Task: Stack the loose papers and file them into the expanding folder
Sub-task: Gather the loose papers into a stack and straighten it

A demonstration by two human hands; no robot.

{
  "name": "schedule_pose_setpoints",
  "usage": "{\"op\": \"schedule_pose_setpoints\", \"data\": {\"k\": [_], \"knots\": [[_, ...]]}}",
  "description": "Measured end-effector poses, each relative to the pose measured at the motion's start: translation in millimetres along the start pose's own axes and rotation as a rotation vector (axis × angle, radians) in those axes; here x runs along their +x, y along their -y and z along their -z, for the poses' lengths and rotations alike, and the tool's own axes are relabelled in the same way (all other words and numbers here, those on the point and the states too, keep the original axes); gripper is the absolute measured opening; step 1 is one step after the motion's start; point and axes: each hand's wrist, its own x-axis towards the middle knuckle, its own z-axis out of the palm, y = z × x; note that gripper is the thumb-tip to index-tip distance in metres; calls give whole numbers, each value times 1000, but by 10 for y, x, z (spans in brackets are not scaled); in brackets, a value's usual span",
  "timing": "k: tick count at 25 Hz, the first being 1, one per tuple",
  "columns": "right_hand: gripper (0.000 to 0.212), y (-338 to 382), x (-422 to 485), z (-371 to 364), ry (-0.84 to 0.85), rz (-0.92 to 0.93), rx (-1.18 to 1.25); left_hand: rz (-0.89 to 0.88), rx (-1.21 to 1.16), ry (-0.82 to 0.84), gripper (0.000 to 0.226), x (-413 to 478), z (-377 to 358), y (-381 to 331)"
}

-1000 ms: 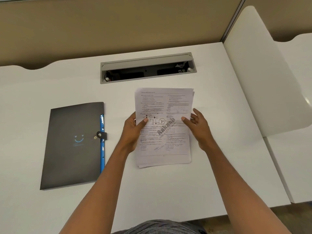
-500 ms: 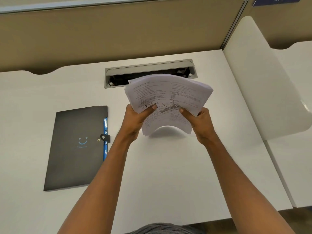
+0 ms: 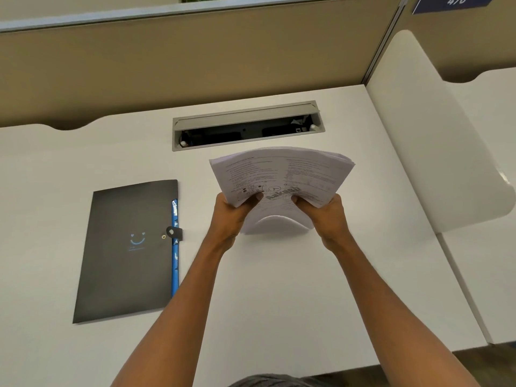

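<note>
paper stack [image 3: 282, 177] held bowed at frame centre, above white desk [image 3: 279, 289] | left hand [image 3: 231, 216] and right hand [image 3: 325, 216] clamped on its sides, arms extended | expanding folder [image 3: 125, 252] laid shut, centre left

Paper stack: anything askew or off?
Yes. The paper stack, gripped by the left hand and right hand, bows upward and its far right corner fans unevenly, so edges aren't squared. The folder lies snapped shut.
</note>
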Motion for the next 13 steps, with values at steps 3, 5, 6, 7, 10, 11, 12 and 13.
{"op": "schedule_pose_setpoints", "data": {"k": [3,5,6,7,10,11,12,13], "knots": [[39,-81,-24,0,5,-36,6,34,-14,9,37,-46,-13,66],[39,-110,-37,7,13,-57,-11,41,5,11,36,-64,-19,92],[37,-102,-35,26,25,-66,-28,40,20,13,35,-64,-11,85],[33,-85,-25,60,43,-82,-44,43,30,14,33,-59,2,68],[26,-42,9,225,106,-140,-34,49,-27,-11,33,-42,91,-2],[29,-38,9,276,108,-163,14,47,-87,-37,35,-34,120,-23],[32,-35,-3,306,101,-194,89,43,-163,-69,37,-23,139,-45],[33,-35,-25,304,97,-223,185,38,-243,-100,41,-8,141,-70]]}}
